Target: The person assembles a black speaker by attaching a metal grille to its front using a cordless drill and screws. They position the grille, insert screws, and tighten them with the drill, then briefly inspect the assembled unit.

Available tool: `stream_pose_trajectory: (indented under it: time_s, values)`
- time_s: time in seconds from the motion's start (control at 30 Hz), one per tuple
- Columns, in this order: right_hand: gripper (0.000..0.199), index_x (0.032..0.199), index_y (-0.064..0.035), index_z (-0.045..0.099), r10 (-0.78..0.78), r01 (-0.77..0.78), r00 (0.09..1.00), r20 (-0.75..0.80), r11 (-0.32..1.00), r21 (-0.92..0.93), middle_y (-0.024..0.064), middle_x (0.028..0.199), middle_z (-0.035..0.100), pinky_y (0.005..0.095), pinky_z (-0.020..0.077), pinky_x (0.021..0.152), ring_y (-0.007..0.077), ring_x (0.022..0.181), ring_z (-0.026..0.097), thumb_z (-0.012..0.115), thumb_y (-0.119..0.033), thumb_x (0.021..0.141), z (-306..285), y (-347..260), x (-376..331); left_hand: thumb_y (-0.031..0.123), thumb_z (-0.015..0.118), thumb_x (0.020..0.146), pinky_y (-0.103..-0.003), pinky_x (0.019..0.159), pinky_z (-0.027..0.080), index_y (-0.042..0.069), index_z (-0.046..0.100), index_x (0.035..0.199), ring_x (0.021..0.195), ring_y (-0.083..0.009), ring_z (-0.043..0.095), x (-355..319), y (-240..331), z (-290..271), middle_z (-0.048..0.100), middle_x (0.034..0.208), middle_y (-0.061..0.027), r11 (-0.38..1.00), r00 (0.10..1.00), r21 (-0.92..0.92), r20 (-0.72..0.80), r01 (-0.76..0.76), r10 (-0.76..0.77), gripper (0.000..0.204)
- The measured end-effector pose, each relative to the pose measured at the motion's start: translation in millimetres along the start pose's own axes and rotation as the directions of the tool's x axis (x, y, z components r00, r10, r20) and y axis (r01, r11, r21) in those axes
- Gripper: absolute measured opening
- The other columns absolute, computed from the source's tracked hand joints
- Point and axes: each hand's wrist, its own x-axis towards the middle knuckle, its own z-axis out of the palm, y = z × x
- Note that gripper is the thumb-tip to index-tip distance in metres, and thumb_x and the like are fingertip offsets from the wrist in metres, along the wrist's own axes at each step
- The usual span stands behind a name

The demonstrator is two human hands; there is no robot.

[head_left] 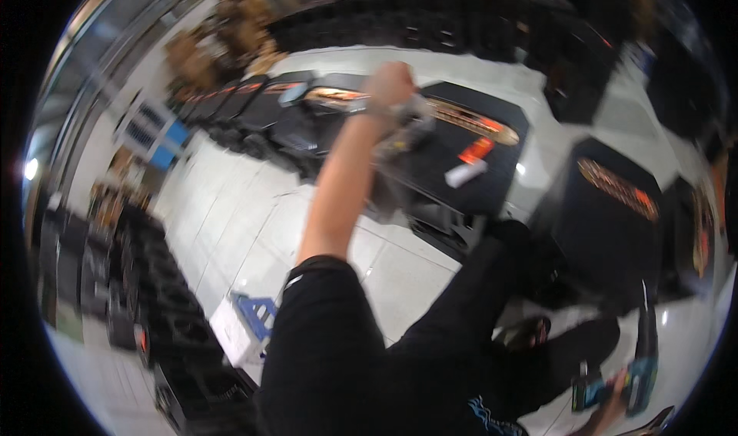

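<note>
My left hand (390,82) reaches forward over the row of black cabinets. Motion smears its fingers, and I cannot make out whether they grip anything. Close by its wrist lies a see-through plastic bag (415,125) on a black speaker-like cabinet (461,179). On the same cabinet are an orange-and-red packet (477,150) and a white piece (465,175). At the lower right my right hand (613,396) is closed around a teal and black cordless drill (644,371), its long thin bit pointing up.
Another black cabinet (611,213) stands to the right. More dark cabinets (169,282) line the left side. A white and blue stool (244,324) sits on the pale tiled floor (231,221). Cardboard boxes (192,59) are piled at the far left.
</note>
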Motion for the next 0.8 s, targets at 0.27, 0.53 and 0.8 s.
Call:
stream_pose_trajectory:
  time_s: [0.27, 0.53, 0.8]
  values:
    - [0.051, 0.121, -0.0048, 0.068, -0.186, 0.11, 0.916, 0.356, 0.969, 0.222, 0.003, 0.111, 0.071, 0.0342, 0.051, 0.096, 0.0172, 0.103, 0.065, 0.091, -0.011, 0.076, 73.4, -84.7, -51.3, 0.014, 0.059, 0.106, -0.025, 0.074, 0.048, 0.001, 0.065, 0.101, 0.082, -0.0139, 0.062, -201.0, 189.4, 27.9, 0.067, 0.093, -0.0075, -0.083, 0.975, -0.994, -0.093, -0.077, 0.203, 0.015]
    - [0.04, 0.107, -0.0062, 0.071, -0.326, 0.168, 0.876, 0.356, 0.897, 0.41, -0.0014, 0.101, 0.07, 0.0307, 0.051, 0.086, 0.0116, 0.092, 0.064, 0.093, -0.013, 0.074, 117.6, -85.6, -63.1, 0.021, 0.064, 0.104, -0.032, 0.081, 0.062, 0.003, 0.069, 0.113, 0.092, -0.021, 0.072, -237.6, 273.7, 94.9, 0.072, 0.104, -0.0116, -0.509, 0.96, -0.823, 0.146, 0.252, 0.239, 0.021]
    - [0.036, 0.103, -0.0064, 0.071, -0.219, 0.024, 0.894, 0.391, 0.894, 0.447, -0.0015, 0.095, 0.07, 0.0297, 0.0506, 0.083, 0.0113, 0.087, 0.064, 0.092, -0.011, 0.074, 121.7, -71.5, -61.0, 0.023, 0.067, 0.102, -0.025, 0.078, 0.059, 0.004, 0.069, 0.115, 0.104, -0.022, 0.072, -246.9, 281.5, 100.2, 0.073, 0.109, -0.0099, -0.484, 0.93, -0.797, 0.275, 0.361, 0.242, 0.023]
